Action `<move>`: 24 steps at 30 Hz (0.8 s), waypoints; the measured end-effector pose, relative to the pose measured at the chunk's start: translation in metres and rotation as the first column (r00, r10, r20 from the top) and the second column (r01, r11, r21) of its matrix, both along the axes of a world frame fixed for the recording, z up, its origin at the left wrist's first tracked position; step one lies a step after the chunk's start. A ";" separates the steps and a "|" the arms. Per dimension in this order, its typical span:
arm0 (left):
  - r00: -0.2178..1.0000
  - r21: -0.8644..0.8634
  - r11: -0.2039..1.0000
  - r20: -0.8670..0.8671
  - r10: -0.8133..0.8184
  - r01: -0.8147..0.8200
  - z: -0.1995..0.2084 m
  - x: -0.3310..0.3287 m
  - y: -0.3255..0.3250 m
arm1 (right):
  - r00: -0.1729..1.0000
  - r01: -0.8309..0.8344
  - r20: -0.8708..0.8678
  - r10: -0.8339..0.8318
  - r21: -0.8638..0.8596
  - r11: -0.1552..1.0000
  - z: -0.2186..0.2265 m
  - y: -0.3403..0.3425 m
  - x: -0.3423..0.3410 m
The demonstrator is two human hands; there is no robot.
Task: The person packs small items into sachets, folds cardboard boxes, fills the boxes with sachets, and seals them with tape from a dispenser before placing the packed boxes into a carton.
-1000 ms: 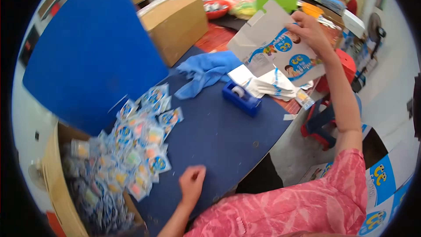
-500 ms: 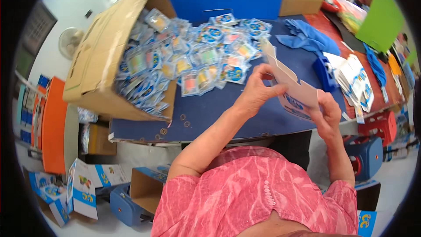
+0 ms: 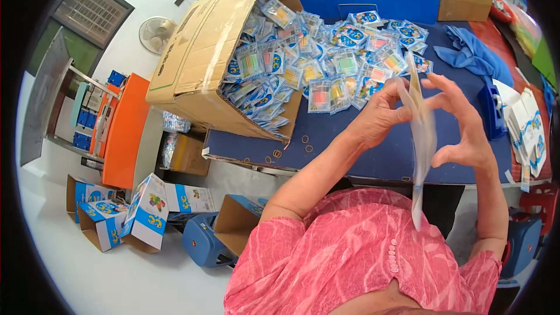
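Note:
A flattened white carton (image 3: 423, 140) stands nearly edge-on above the dark blue table (image 3: 373, 154), its lower part blurred. My left hand (image 3: 380, 118) is closed on its left side, gripping it near the upper half. On the other side my right hand (image 3: 464, 121) curves round with thumb and fingers spread apart. Its fingertips are close to the carton's top; whether they touch it I cannot tell. Beyond my hands lie many small clear packets (image 3: 345, 63) with blue printing and coloured sticks inside, spilling from a tipped brown cardboard box (image 3: 192, 58).
Loose rubber bands (image 3: 277, 153) lie by the table's front edge. To the right are a blue cloth (image 3: 475, 55), a blue holder (image 3: 493, 111) and a stack of white cartons (image 3: 525, 131). Opened printed boxes (image 3: 146, 213) and a blue stool (image 3: 201, 239) stand on the floor at left.
The carton has turned from a slanted, open-looking pose to nearly edge-on. My right hand has let go of its right end and spread its fingers. The whole view has shifted leftward.

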State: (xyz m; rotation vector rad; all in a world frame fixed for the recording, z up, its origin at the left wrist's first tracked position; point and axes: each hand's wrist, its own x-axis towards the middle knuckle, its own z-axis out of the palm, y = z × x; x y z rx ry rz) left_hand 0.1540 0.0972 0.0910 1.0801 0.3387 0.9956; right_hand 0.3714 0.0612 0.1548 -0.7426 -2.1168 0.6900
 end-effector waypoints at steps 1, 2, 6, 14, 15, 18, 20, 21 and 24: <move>1.000 -0.024 1.000 0.001 0.008 -0.008 0.005 0.000 -0.002 | 0.998 0.001 -0.069 -0.006 -0.073 0.997 0.001 -0.002 0.005; 1.000 -0.023 1.000 0.000 0.015 -0.015 0.006 -0.003 0.000 | 0.991 -0.003 -0.134 -0.017 -0.147 0.989 0.003 -0.002 0.011; 0.890 0.080 0.887 -0.008 0.456 -0.454 0.029 -0.017 0.018 | 0.882 0.308 -0.268 -0.389 -0.299 0.903 0.021 0.011 0.084; 0.716 0.890 0.326 0.002 0.698 -0.320 0.075 -0.012 -0.002 | 0.977 0.205 -0.019 -0.211 0.340 0.918 0.022 0.056 0.108; 0.708 0.946 0.271 -0.068 0.703 -0.178 0.071 -0.006 -0.006 | 0.971 0.184 0.076 -0.228 0.371 0.910 0.010 0.055 0.112; 0.632 0.935 0.351 -0.243 0.736 -0.049 0.019 0.008 -0.023 | 0.910 0.259 0.228 -0.347 0.342 0.903 -0.026 0.045 0.129; 0.643 0.877 0.469 -0.299 0.705 -0.106 -0.019 0.022 -0.038 | 0.860 0.303 0.315 -0.402 0.320 0.898 -0.046 0.037 0.140; 0.639 0.812 0.562 -0.349 0.685 -0.159 -0.033 0.027 -0.043 | 0.853 0.340 0.301 -0.428 0.302 0.891 -0.054 0.035 0.143; 0.648 0.772 0.601 -0.352 0.676 -0.207 -0.062 0.035 -0.053 | 0.834 0.402 0.289 -0.470 0.266 0.876 -0.053 0.023 0.132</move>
